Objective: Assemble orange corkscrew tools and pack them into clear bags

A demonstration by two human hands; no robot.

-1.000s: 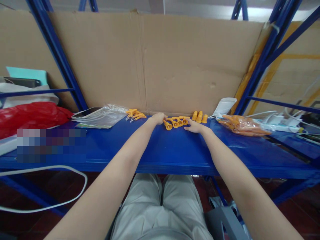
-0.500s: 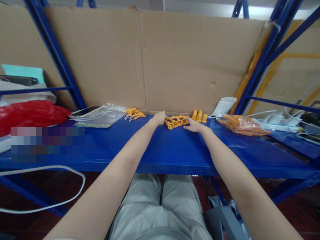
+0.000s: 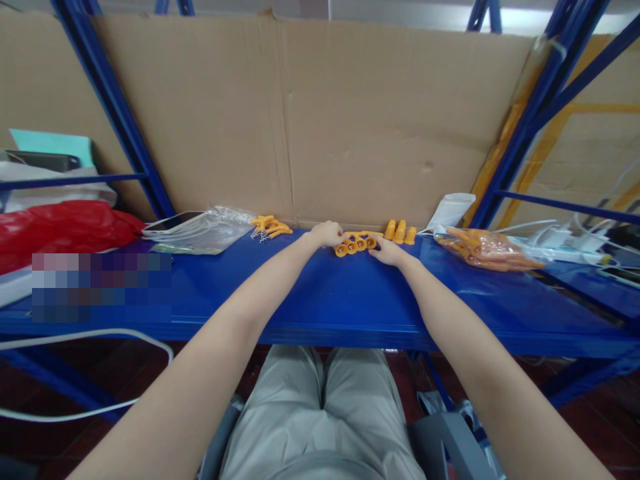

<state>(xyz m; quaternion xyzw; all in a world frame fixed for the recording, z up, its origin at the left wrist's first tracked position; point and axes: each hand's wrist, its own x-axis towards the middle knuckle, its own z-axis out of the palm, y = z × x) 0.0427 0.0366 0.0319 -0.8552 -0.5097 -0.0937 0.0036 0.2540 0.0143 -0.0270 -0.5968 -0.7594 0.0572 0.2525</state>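
Observation:
Several yellow cup-shaped plastic pieces lie side by side on the blue shelf, hollow ends facing me, with small metal parts showing inside. My left hand reaches over the row's left end, its fingers curled at the back of the leftmost piece; their tips are partly hidden. At the right end rests my right hand, thumb and fingers apart against the last piece. Behind the row lie thin yellow parts. More yellow cups stand just beyond my right hand.
Yellow pieces with small metal chains lie left of my hands, beside a clear plastic bag. A bag of orange parts and a power strip are on the right. Cardboard closes the back. Red plastic lies far left.
My left hand has shifted right, over the row's left end, with its fingers more curled. The right hand stays at the right end.

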